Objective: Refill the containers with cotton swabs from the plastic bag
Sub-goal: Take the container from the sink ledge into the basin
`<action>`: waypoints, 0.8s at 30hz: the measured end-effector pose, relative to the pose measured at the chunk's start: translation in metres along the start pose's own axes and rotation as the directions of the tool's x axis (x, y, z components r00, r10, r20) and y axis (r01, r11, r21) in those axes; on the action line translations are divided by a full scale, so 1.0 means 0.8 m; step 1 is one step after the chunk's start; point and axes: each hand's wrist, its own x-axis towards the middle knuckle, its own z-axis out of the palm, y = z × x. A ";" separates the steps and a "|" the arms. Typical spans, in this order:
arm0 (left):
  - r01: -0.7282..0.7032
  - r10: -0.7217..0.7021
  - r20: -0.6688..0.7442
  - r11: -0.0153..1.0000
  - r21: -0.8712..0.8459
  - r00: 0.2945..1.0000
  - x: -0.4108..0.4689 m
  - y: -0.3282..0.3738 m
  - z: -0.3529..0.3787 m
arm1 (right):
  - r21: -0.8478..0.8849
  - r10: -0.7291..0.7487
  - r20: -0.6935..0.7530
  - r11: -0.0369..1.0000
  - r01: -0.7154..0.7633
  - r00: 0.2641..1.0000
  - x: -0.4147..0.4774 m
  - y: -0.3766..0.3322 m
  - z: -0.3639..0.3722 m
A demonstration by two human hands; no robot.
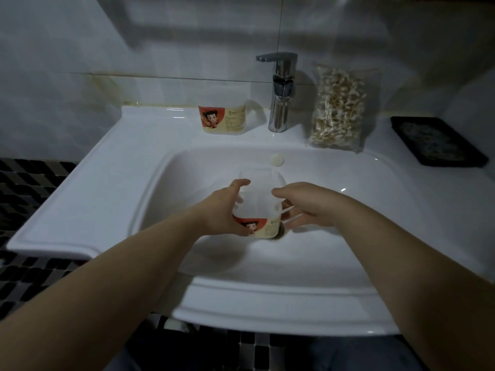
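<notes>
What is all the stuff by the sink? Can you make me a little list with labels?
place: white sink
left hand: grips a clear container over the basin
right hand: right beside that container; too blurred to tell what it holds
second container: on the ledge, left of the faucet
bag of cotton swabs: standing by the wall, right of the faucet
black tray: far right on the ledge

Behind the basin (321, 250): container (222, 119) left of tap (280, 103), bag (338, 108) right, possibly a tray (436, 140) farthest right.
</notes>
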 end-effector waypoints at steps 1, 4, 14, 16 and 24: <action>-0.001 0.001 0.008 1.000 0.009 1.000 0.000 0.001 0.000 | -0.011 0.006 0.009 1.000 -0.006 1.000 0.003 0.001 -0.001; 0.012 -0.012 0.013 1.000 -0.014 1.000 0.000 0.001 -0.002 | -0.056 0.025 0.016 0.998 -0.024 1.000 0.004 0.004 -0.002; 0.063 -0.061 0.015 0.976 -0.210 0.998 -0.009 0.007 -0.016 | -0.330 -0.021 -0.189 0.943 -0.043 0.982 -0.018 0.002 -0.004; 0.037 -0.045 -0.035 0.978 -0.204 0.998 -0.012 0.014 -0.018 | -0.462 -0.141 -0.292 0.887 -0.011 0.946 -0.029 -0.003 -0.006; -0.126 0.123 -0.319 0.992 0.012 0.940 -0.006 0.057 -0.038 | -0.482 -0.550 -0.623 0.830 0.281 0.556 -0.049 -0.028 -0.031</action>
